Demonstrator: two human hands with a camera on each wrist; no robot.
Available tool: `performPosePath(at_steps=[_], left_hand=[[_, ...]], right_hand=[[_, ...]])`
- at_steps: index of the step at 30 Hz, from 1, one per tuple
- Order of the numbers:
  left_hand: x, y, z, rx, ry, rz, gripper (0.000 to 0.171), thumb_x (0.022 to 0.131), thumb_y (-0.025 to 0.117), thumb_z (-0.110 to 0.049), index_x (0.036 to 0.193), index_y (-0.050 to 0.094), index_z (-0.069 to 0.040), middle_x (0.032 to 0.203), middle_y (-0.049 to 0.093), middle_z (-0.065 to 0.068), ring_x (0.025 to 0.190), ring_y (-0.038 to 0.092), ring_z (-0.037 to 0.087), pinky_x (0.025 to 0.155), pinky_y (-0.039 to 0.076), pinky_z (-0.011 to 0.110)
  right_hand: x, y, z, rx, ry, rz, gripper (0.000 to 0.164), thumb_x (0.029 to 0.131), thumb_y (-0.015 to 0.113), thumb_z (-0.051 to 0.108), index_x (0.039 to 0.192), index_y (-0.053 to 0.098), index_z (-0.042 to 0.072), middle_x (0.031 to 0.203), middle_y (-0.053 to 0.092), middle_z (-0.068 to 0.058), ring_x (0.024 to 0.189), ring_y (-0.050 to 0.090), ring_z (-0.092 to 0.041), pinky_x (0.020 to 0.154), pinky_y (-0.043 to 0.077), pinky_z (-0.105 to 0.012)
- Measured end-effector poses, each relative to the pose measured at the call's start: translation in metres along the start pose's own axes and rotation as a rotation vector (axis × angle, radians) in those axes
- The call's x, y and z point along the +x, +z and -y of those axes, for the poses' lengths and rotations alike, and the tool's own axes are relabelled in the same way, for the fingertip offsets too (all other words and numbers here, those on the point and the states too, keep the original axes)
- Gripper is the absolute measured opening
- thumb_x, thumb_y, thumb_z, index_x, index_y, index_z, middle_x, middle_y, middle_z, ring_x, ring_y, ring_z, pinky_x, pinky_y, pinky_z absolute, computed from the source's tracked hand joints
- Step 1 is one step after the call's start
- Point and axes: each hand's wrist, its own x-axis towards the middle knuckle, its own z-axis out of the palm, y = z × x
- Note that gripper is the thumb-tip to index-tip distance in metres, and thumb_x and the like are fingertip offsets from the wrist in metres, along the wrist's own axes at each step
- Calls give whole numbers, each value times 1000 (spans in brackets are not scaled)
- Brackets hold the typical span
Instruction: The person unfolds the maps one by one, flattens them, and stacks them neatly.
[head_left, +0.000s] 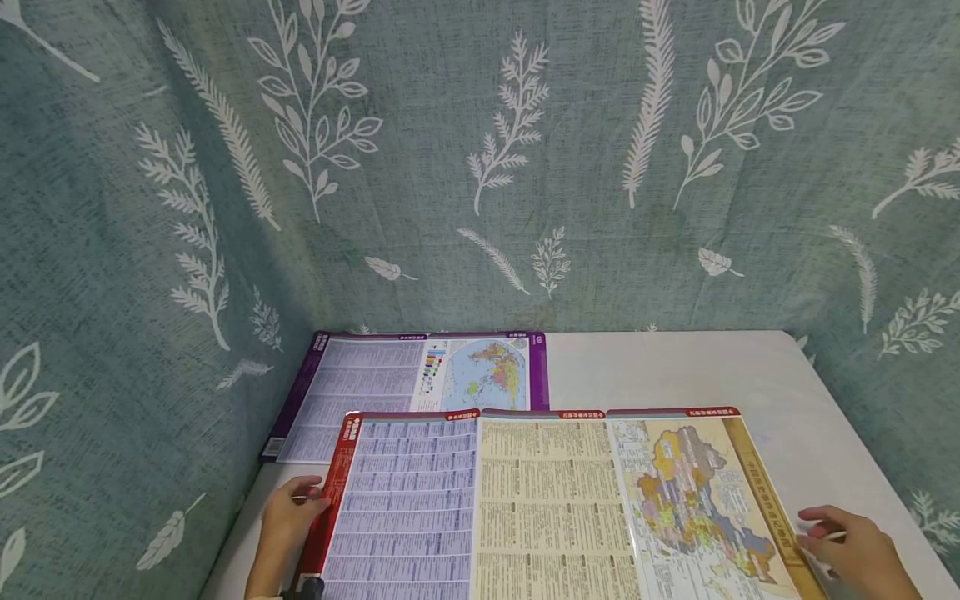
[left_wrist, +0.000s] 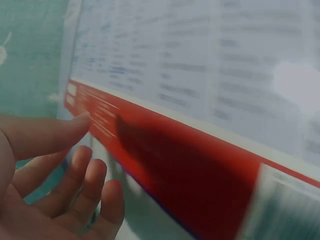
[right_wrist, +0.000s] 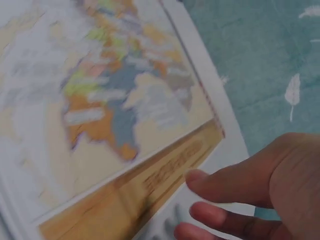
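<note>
A long folded-out map sheet (head_left: 551,500) lies across the table, with a red strip (left_wrist: 165,145) on its left, text panels in the middle and a coloured map (right_wrist: 100,100) beside a tan strip (right_wrist: 165,175) on the right. By the red edge is my left hand (head_left: 288,512); its thumb overlaps that edge in the left wrist view, fingers loosely bent and spread apart. On the opposite side, my right hand (head_left: 855,546) is beside the tan edge, thumb and fingers apart. Whether either hand touches the sheet is hard to tell.
A second, purple-edged sheet (head_left: 367,367) with a world map lies behind, partly covered by the front one. Both are on a white table (head_left: 660,367). Green leaf-patterned cloth (head_left: 420,167) rises at the back and both sides.
</note>
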Motion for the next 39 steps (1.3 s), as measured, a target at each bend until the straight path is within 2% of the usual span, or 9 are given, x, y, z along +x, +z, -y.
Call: performPosePath(at_steps=[7, 10, 14, 18, 22, 25, 29, 32, 39], left_hand=[[10, -1, -20, -41, 16, 59, 38, 83, 65, -7, 117, 58, 8, 105, 60, 27, 95, 58, 37, 65, 48, 31], [18, 4, -20, -69, 20, 57, 39, 84, 65, -11, 118, 58, 6, 106, 60, 25, 91, 59, 33, 60, 50, 33], [41, 17, 0, -112, 56, 52, 41, 85, 69, -20, 119, 59, 0, 107, 61, 21, 89, 60, 28, 55, 50, 26], [69, 34, 27, -126, 92, 60, 42, 87, 69, -31, 119, 60, -7, 111, 61, 17, 93, 61, 27, 63, 52, 26], [84, 42, 32, -172, 98, 57, 37, 87, 69, -28, 118, 61, -9, 111, 62, 15, 93, 61, 28, 66, 54, 32], [81, 37, 16, -221, 113, 64, 37, 85, 71, -25, 115, 62, -5, 104, 62, 14, 85, 63, 23, 61, 54, 28], [55, 18, -34, -253, 130, 91, 37, 87, 68, -16, 115, 60, 5, 102, 61, 21, 80, 63, 20, 61, 55, 29], [40, 9, -66, -263, 126, 112, 35, 87, 65, -9, 115, 58, 10, 103, 61, 24, 83, 62, 24, 66, 56, 34], [45, 13, -81, -278, 109, 144, 35, 88, 65, -14, 116, 59, 6, 102, 62, 19, 94, 61, 34, 72, 55, 40]], right_hand=[[4, -7, 26, 80, -95, -8, 43, 91, 62, 18, 117, 52, -16, 86, 62, -7, 69, 61, -17, 57, 54, -32], [6, -9, 35, 118, -125, -11, 44, 92, 62, 18, 119, 52, -16, 88, 61, -8, 69, 60, -15, 58, 54, -31], [10, -8, 47, 162, -166, -30, 42, 92, 62, 15, 119, 52, -15, 87, 62, -9, 69, 61, -16, 58, 54, -33], [13, -6, 61, 179, -207, -47, 43, 92, 63, 17, 119, 53, -14, 89, 61, -10, 71, 61, -17, 59, 54, -34], [19, -3, 73, 188, -254, -66, 42, 91, 64, 18, 118, 54, -13, 89, 61, -10, 71, 61, -18, 59, 55, -34], [23, -1, 81, 189, -297, -88, 40, 90, 65, 16, 117, 55, -12, 88, 60, -9, 70, 60, -17, 57, 54, -33], [26, 1, 92, 198, -344, -91, 38, 91, 64, 13, 118, 55, -11, 88, 60, -10, 69, 60, -16, 56, 54, -33], [28, 1, 98, 207, -367, -79, 37, 91, 63, 11, 119, 55, -11, 90, 61, -11, 71, 60, -15, 57, 54, -33], [39, 4, 114, 233, -425, -90, 33, 91, 63, 9, 116, 56, -10, 91, 63, -15, 73, 63, -15, 57, 54, -34]])
